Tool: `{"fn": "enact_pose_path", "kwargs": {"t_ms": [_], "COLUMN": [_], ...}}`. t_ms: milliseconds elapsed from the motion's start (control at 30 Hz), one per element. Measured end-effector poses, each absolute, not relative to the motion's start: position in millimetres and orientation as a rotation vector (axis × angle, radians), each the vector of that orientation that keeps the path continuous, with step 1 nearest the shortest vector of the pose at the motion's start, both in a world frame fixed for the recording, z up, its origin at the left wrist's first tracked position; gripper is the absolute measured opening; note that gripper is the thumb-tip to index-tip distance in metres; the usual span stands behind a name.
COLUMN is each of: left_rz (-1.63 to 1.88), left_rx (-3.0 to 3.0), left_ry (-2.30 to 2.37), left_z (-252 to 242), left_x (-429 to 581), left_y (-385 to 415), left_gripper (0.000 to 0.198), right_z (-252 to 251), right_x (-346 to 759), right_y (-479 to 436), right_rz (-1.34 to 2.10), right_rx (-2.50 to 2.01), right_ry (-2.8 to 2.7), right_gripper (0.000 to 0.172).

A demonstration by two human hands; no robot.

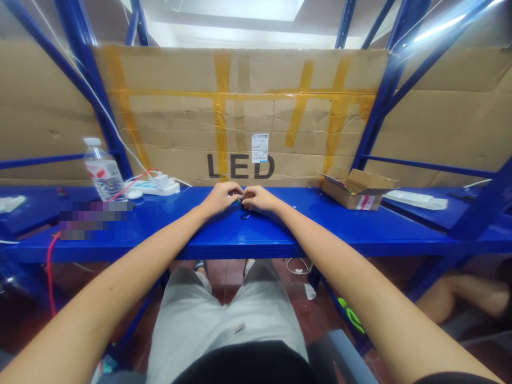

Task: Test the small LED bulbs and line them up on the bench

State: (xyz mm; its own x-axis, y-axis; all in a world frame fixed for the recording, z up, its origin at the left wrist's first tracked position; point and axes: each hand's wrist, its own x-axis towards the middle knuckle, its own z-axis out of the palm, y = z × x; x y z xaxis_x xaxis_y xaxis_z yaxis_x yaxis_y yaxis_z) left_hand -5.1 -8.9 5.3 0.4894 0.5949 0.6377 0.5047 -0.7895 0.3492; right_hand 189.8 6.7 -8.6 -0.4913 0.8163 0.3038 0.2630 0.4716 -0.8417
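Centrally, the left hand (220,197) and right hand (259,198) pinch a small item (239,200), inboard of the front edge of the table (320,226); its surface extends rightward to the box (347,196), centre right.

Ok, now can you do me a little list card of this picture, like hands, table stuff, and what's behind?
Left hand: left hand, fingers bent beside a tiny thing
Right hand: right hand, fingertips at the same thing
Tiny thing: mostly hidden, too small to name
Near the hands: black loop
Table: blue table
Left side: clear bottle, white power strip
Right side: open cardboard box
Behind: big cardboard sheet, marked LED
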Motion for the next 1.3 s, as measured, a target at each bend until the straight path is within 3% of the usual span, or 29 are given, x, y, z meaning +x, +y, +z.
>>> {"fn": "enact_pose_path", "kwargs": {"t_ms": [467,700,900,1033,1133,1233,1300], "left_rz": [1.081,1.084,1.027,0.982,1.038,1.136,1.169], "left_rx": [2.256,2.112,2.048,2.026,1.996,1.983,1.983], "left_ry": [0.966,0.874,0.834,0.859,0.926,1.010,1.014], "left_z": [-12,-14,-10,-8,-10,-15,-16], "left_x": [-1,0,-2,-5,-5,-4,-3], "left_y": [4,10,11,10,12,13,14], "left_gripper": [0.028,0.035,0.038,0.030,0.022,0.018,0.017], "right_z": [-2,-3,-3,2,5,4,0], "right_x": [194,191,193,195,204,218,226], "right_y": [1,0,2,5,13,24,31], "right_rz": [1.087,1.000,0.978,1.027,0.804,0.354,0.298], "right_rx": [-0.962,-0.948,-0.873,-0.883,-1.019,-1.173,-1.227], "right_ry": [-1.980,-1.906,-1.941,-1.931,-1.836,-1.798,-1.880], "right_gripper": [0.017,0.030,0.024,0.023,0.015,0.014,0.017]}}
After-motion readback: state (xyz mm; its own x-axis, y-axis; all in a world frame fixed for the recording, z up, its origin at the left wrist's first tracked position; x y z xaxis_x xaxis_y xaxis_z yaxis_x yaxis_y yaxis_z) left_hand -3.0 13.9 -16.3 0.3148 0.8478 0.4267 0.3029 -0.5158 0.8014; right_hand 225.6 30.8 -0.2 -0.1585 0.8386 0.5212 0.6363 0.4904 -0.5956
